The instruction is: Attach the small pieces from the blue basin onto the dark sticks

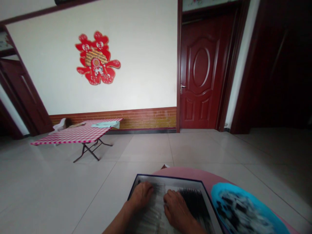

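An open box (170, 177) with pale walls and a dark blue rim stands at the bottom centre. My left hand (142, 195) is over its left part, fingers curled down beside thin clear pieces (152, 211) lying in rows. To its right, my right hand (175, 208) reaches into the middle with bent fingers, its side close to a row of thin black pieces (196, 203). The fingertips of both hands point down into the box, and what they hold, if anything, is too small and blurred to make out.
The box rests on a round pink table (192, 172). At its right, a blue basin (216, 188) holds black and whitish pieces. Farther back on the left stands a low folding table (73, 135) with a checked cover and a pale cloth (106, 124). A red door (202, 71) is behind.
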`<control>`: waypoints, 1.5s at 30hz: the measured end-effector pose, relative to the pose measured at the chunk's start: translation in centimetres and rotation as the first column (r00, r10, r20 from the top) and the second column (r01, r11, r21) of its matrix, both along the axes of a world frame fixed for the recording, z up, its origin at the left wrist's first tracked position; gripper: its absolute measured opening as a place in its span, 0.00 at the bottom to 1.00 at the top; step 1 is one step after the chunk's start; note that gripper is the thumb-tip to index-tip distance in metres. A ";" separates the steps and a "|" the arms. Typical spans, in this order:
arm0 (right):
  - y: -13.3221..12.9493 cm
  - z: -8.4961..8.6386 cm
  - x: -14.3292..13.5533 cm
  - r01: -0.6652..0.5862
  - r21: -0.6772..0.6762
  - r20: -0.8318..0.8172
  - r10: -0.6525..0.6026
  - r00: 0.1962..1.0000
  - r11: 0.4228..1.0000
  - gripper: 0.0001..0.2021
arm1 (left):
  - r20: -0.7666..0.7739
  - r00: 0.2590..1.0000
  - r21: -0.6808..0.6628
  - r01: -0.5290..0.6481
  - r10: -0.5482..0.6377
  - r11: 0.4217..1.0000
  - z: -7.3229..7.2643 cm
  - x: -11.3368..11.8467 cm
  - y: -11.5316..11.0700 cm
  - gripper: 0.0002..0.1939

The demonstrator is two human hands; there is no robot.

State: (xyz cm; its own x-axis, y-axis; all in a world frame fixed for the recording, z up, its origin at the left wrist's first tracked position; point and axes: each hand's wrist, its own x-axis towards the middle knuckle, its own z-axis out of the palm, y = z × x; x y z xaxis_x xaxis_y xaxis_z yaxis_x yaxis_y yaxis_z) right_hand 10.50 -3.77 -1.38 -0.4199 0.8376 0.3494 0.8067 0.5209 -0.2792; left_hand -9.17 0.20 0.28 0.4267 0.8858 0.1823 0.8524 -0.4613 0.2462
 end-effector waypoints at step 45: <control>3.7 3.3 5.5 0.346 -0.074 -0.262 -0.353 0.898 0.935 0.09 | 0.209 0.977 0.296 -0.112 0.050 0.949 0.7 6.3 0.1 0.16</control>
State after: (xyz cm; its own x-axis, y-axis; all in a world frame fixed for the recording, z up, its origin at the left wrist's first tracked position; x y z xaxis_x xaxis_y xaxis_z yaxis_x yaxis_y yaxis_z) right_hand 16.02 -0.03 1.87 0.0078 0.9231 0.3846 0.8292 0.2090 -0.5184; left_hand -2.84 0.30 0.94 0.2844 0.8048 0.5210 0.8387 -0.4721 0.2714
